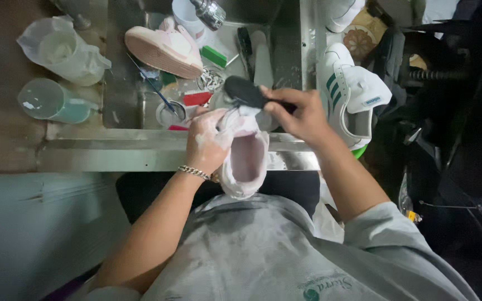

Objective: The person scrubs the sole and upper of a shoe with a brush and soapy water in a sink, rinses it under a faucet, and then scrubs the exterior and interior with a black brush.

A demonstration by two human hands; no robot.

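Centre of frame: left hand (208,142), soapy, wraps closed around a pale pink-white shoe (245,159), opening tilted toward the person over the sink rim (140,150), likely to steady it. Right hand (302,114) clenches a black brush (245,92) against the toe. Second pink shoe (165,49) upper centre; white green-striped sneaker (348,92) with small blue tongue tag, right.

The steel sink basin (123,106) ahead is crowded: an upturned pink-soled shoe (165,50), a thin blue-handled brush (152,83), a small round white tub (169,114) and a green block (214,56) leave little room. On the brown table (1,139) at left, two plastic cups (57,53) stand by the basin; bare surface lies nearer. A white shoe with green stripes (350,95) blocks the right rim.
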